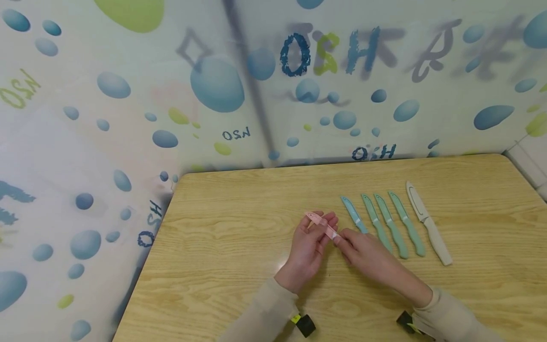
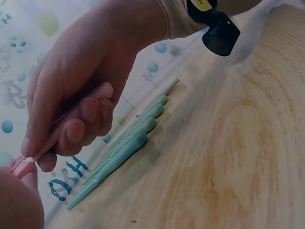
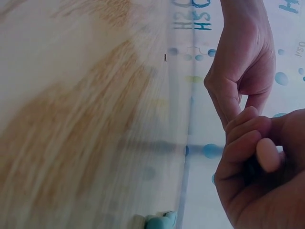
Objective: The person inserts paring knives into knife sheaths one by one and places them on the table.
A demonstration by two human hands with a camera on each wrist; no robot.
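Observation:
A small pink knife (image 1: 315, 218) in a pink sheath is held above the table between both hands. My left hand (image 1: 305, 249) pinches its sheathed blade between thumb and fingers. Around the handle (image 2: 106, 89) curl the fingers of my right hand (image 1: 367, 251). The rounded butt of the pink handle (image 3: 268, 155) pokes out of the right fist in the right wrist view. Just right of the hands lies a light blue sheathed knife (image 1: 353, 211), its handle partly hidden behind the right hand.
Three green sheathed knives (image 1: 390, 225) lie side by side beyond the blue one. A longer cream knife (image 1: 437, 240) ends the row at the right. They rest on a wood-grain table (image 1: 222, 237), which meets a patterned wall covering (image 1: 273, 114) at the back.

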